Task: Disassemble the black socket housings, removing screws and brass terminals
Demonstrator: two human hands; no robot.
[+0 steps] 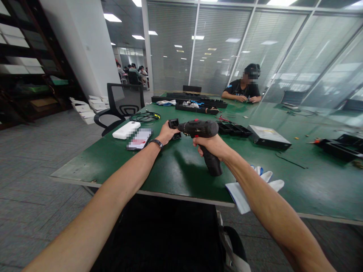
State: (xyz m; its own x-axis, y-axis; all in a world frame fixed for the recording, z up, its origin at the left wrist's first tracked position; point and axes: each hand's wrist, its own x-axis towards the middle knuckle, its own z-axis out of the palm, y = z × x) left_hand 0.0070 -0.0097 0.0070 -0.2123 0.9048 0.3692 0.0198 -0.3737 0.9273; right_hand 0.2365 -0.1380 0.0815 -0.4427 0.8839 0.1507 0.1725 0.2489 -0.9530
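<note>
Holding one dark cordless drill [202,130] above a green counter [181,170], the person's right hand [212,145] is wrapped tight round its grip, which slants down toward the counter. The drill's barrel lies level, its long axis running side to side, nose pointing left. At that nose, the left hand [167,133] is closed narrowly about the drill's tip, just beside one small black block [174,124], which it may be touching. Left of the drill lie one white oblong case [126,130] and one flat phone-like item [139,139]. Right of the drill sit one black tray [233,129] and, further right, one flat metal box [268,136]. Below and right of the drill, white gloves [249,189] hang over the counter's near edge; their number is unclear. Beyond the drill, one seated person [243,90] works at the far end. Glass walls with blinds, ceiling lights and grey floor surround the counter.
</note>
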